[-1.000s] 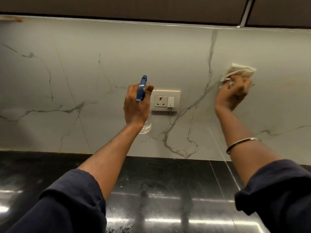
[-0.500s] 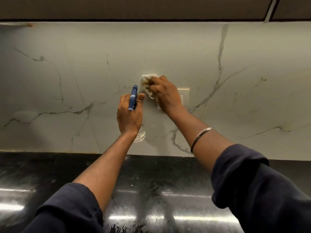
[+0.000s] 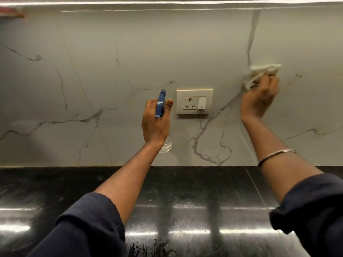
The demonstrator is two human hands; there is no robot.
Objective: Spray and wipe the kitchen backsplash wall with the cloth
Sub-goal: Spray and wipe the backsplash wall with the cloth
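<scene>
Both hands are full: my left hand [image 3: 156, 125] curls round the spray bottle [image 3: 160, 103], held up just left of the socket [image 3: 194, 101]. My right hand [image 3: 259, 98] presses the bunched cloth [image 3: 260, 73] against the wall [image 3: 130, 52], up to the right of the socket. I judge the job about midway. Dark specks [image 3: 298, 76] sit just right of the cloth, and I can't tell wet from dry on the wide stretch to the left. My right hand is blurred, and the bottle's clear body hides mostly behind my wrist.

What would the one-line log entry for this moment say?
step: wipe | left hand: holds spray bottle | right hand: grips cloth on backsplash, right of socket
</scene>
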